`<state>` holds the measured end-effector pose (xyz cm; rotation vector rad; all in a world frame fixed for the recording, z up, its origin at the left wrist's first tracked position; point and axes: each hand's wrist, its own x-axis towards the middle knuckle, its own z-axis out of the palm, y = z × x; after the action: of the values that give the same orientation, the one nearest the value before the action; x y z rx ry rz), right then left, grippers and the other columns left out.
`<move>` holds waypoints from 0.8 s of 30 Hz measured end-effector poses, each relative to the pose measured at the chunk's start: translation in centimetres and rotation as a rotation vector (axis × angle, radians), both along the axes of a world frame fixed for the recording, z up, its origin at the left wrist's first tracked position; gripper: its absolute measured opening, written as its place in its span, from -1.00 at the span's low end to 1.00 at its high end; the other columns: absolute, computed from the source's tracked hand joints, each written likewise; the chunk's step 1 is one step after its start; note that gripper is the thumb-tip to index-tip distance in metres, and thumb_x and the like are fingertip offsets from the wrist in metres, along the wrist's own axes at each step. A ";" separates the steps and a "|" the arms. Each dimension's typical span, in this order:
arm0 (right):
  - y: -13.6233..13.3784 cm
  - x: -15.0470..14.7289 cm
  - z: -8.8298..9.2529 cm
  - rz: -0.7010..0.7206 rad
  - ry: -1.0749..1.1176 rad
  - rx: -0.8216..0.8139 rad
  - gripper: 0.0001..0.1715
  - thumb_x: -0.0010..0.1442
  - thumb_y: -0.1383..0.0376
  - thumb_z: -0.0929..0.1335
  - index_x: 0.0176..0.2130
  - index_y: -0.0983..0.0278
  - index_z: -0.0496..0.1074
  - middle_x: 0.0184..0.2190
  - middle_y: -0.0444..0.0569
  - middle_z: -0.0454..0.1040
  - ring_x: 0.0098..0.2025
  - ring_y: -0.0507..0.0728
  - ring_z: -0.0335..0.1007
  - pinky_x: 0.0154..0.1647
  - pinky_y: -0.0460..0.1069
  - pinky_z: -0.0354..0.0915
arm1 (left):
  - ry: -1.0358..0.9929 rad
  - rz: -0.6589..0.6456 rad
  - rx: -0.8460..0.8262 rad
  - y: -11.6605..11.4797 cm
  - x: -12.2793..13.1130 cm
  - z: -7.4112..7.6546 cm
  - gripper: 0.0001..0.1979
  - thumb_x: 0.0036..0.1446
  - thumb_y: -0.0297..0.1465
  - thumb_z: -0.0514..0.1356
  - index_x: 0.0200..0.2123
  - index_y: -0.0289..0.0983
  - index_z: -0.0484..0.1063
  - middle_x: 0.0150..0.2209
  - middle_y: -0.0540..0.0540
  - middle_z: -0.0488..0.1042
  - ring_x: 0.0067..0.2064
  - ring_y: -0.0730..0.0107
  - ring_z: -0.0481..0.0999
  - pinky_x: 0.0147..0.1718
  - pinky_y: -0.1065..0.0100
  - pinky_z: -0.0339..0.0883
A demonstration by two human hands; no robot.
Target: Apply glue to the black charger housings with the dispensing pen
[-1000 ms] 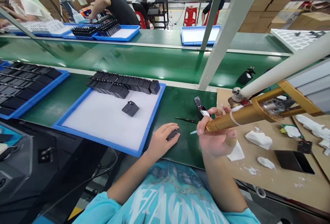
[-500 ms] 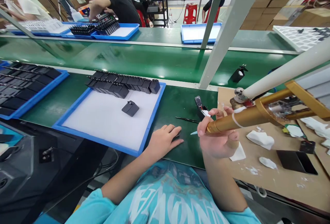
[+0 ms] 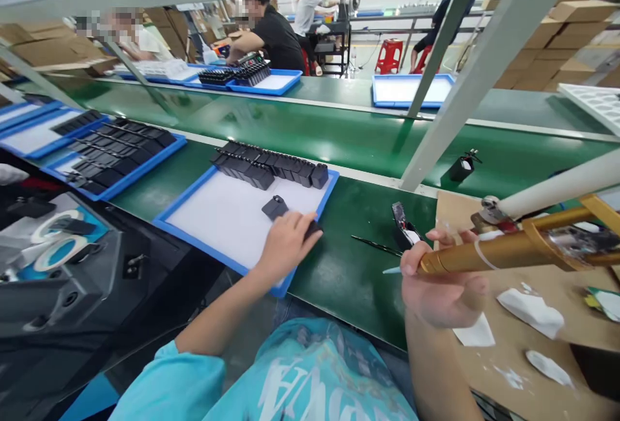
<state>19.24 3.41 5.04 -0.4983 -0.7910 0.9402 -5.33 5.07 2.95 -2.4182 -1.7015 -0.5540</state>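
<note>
My left hand is over the right side of the blue-rimmed tray, fingers closed on a small black box that they partly hide. Just beyond its knuckles a loose black box lies on the tray's white sheet. My right hand grips the front of a gold glue gun, whose pale blue nozzle points left. Behind the nozzle lies an opened black case with a circuit board showing, and a thin black tool is beside it.
Rows of black boxes fill the tray's far edge. Another loaded tray stands left. A slanted metal post rises behind the bench. White wipes lie on cardboard at right. One black unit sits on the green belt.
My left hand has moved from the green bench leftward and away from me, over the tray, with a black box in it. My right hand keeps the glue gun. The view has turned left.
</note>
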 end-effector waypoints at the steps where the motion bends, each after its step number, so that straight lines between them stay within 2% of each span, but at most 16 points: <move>1: 0.0 0.0 0.0 0.004 0.011 0.001 -0.48 0.05 -0.04 0.35 -0.02 0.08 0.42 -0.21 -0.11 0.44 -0.68 0.00 0.30 -0.73 -0.01 0.12 | 0.043 0.059 0.040 0.7 -1.4 0.0 -0.66 0.31 -0.19 0.07 0.03 -0.24 0.39 -0.26 -0.20 0.45 -0.17 0.06 0.43 -0.20 0.15 0.29; 4: 0.1 0.0 0.0 0.012 0.022 -0.003 -0.48 0.04 -0.04 0.35 -0.04 0.10 0.43 -0.22 -0.11 0.44 -0.68 0.01 0.30 -0.72 -0.01 0.11 | 0.120 0.127 0.082 2.4 -4.5 -0.8 -0.72 0.27 -0.25 0.12 -0.03 -0.22 0.45 -0.24 -0.24 0.44 -0.10 -0.03 0.40 -0.13 0.07 0.28; 6: 0.1 0.0 -0.1 0.019 0.020 0.000 -0.48 0.03 -0.04 0.35 -0.04 0.10 0.43 -0.23 -0.11 0.44 -0.68 0.01 0.29 -0.72 0.00 0.11 | 0.101 0.148 0.107 3.1 -5.5 -1.5 -0.74 0.23 -0.28 0.18 -0.04 -0.19 0.46 -0.06 -0.30 0.40 0.06 -0.13 0.33 0.00 -0.03 0.24; 8: 0.2 0.0 -0.2 0.025 0.023 0.006 -0.47 0.04 -0.04 0.35 -0.03 0.11 0.42 -0.23 -0.11 0.44 -0.68 0.02 0.30 -0.71 0.00 0.12 | 0.032 0.168 0.099 3.5 -6.0 -2.2 -0.69 0.18 -0.28 0.23 -0.01 -0.19 0.45 0.16 -0.35 0.23 0.22 -0.24 0.18 0.09 -0.12 0.16; 10: 0.2 0.1 -0.4 0.021 0.030 0.017 -0.47 0.06 -0.03 0.34 -0.02 0.13 0.41 -0.22 -0.09 0.44 -0.67 0.02 0.32 -0.71 0.01 0.12 | -0.075 0.182 -0.003 3.8 -6.4 -2.6 -0.63 0.17 -0.26 0.23 0.05 -0.18 0.40 0.26 -0.35 0.09 0.24 -0.27 0.15 0.08 -0.15 0.19; 12: 0.3 0.2 -0.6 0.011 0.031 0.024 -0.46 0.07 -0.02 0.34 -0.01 0.15 0.40 -0.22 -0.08 0.44 -0.67 0.02 0.32 -0.71 0.01 0.13 | -0.218 0.178 -0.139 4.1 -6.8 -2.8 -0.61 0.19 -0.24 0.20 0.08 -0.16 0.35 0.23 -0.32 0.14 0.19 -0.18 0.24 0.06 -0.13 0.24; 15: 0.4 0.4 -0.8 0.019 0.023 0.033 -0.44 0.06 -0.03 0.35 -0.01 0.17 0.38 -0.22 -0.08 0.44 -0.67 0.02 0.32 -0.73 0.00 0.16 | -0.588 0.160 -0.277 4.3 -7.5 -2.4 -0.60 0.17 -0.19 0.19 0.06 -0.15 0.32 0.08 -0.23 0.31 0.13 -0.06 0.31 0.10 -0.10 0.22; 18: 0.5 0.6 -0.9 0.022 0.013 0.037 -0.44 0.05 -0.04 0.35 -0.02 0.17 0.38 -0.21 -0.08 0.42 -0.67 0.02 0.31 -0.75 0.00 0.18 | -1.259 0.108 -0.498 3.8 -7.5 -1.4 -0.55 0.17 -0.10 0.15 0.07 -0.13 0.23 -0.05 -0.18 0.41 0.03 0.02 0.43 -0.04 -0.03 0.34; 20: 0.5 0.6 -0.9 0.019 0.014 0.031 -0.44 0.05 -0.03 0.35 -0.02 0.16 0.38 -0.21 -0.09 0.41 -0.66 0.02 0.31 -0.75 0.01 0.18 | -1.657 0.010 -0.659 3.1 -7.1 -0.6 -0.55 0.18 -0.08 0.13 0.07 -0.11 0.19 -0.08 -0.17 0.45 0.00 0.03 0.47 -0.13 0.02 0.38; 22: 0.5 0.6 -0.8 0.006 0.017 0.018 -0.44 0.04 -0.04 0.35 -0.02 0.15 0.39 -0.20 -0.08 0.40 -0.65 0.01 0.29 -0.74 0.01 0.18 | -1.866 -0.085 -0.747 2.5 -6.7 0.1 -0.56 0.16 -0.11 0.15 0.05 -0.12 0.20 -0.08 -0.18 0.47 0.03 0.02 0.47 -0.15 0.07 0.38; 24: 0.5 0.5 -0.8 -0.028 0.015 -0.003 -0.44 0.04 -0.05 0.35 -0.03 0.15 0.40 -0.18 -0.06 0.39 -0.64 -0.01 0.26 -0.74 0.00 0.17 | -1.912 -0.120 -0.771 2.4 -6.4 0.4 -0.56 0.16 -0.11 0.16 0.04 -0.14 0.20 -0.08 -0.20 0.48 0.03 0.01 0.47 -0.17 0.09 0.37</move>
<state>19.70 3.91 4.28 -0.5027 -0.7673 0.9185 -11.78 7.43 3.36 -1.9925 -2.2865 -3.5102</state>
